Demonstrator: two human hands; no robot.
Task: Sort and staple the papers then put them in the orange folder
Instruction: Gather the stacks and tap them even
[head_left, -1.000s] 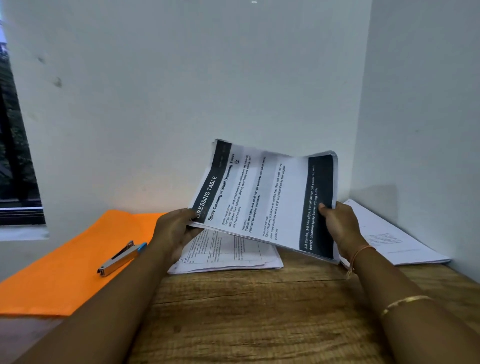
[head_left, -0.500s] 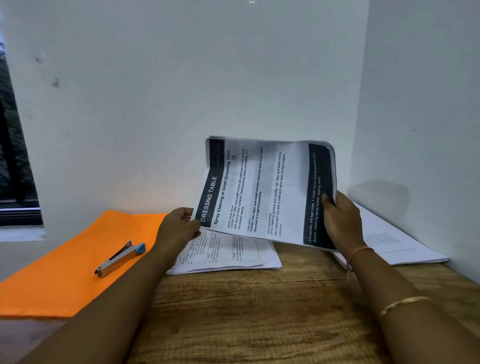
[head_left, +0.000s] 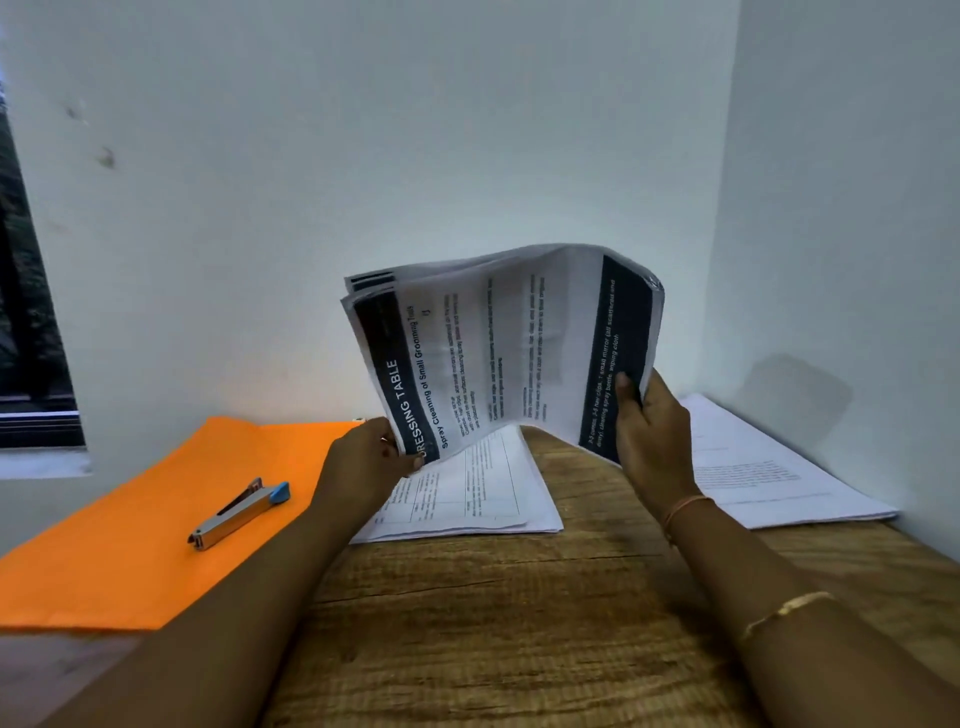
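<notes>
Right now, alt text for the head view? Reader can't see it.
The left hand and right hand hold a sheaf of printed papers, headed "DRESSING TABLE", raised above a wooden table. A stapler lies on the orange folder at left. One paper stack lies flat below the sheaf, and another stack lies by the right wall.

Printed sheaf (head_left: 493, 353) raised, bowed — orange folder (head_left: 130, 566) flat, stapler (head_left: 239, 512) atop.
</notes>
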